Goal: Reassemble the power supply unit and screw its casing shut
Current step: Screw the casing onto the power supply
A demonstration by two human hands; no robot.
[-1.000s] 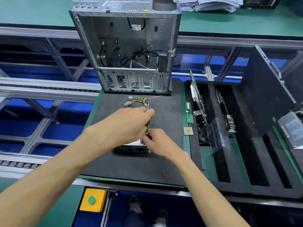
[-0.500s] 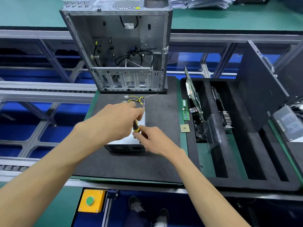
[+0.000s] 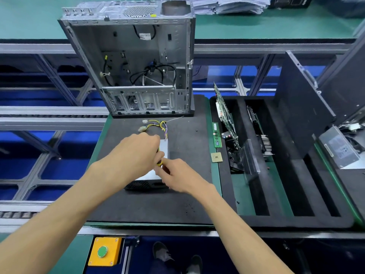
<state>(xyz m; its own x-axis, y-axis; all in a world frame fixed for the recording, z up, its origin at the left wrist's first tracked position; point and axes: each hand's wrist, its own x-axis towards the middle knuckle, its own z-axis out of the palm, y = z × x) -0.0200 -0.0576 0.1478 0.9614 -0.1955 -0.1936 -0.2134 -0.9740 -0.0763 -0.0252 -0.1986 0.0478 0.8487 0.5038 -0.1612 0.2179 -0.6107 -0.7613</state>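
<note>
Nearest you, a yellow box with a green button sits below the bench edge, and your shoes show beside it. Your 2 forearms reach forward over a black foam mat and meet at its middle. Your left hand is curled around the yellow-and-black handle of a screwdriver, held over the power supply unit. Your right hand touches the left one, its fingertips pinching the screwdriver's lower end just above the unit's top; the tip is hidden. The unit is a grey metal box lying flat on the mat, its dark vented side facing you. A bundle of yellow, black and purple wires runs from its far end and lies loose on the mat. To the right, a slotted black foam tray holds an upright circuit board, with a memory stick and a processor chip on the green strip beside it. Beyond the wires stands an open, stripped computer case.
</note>
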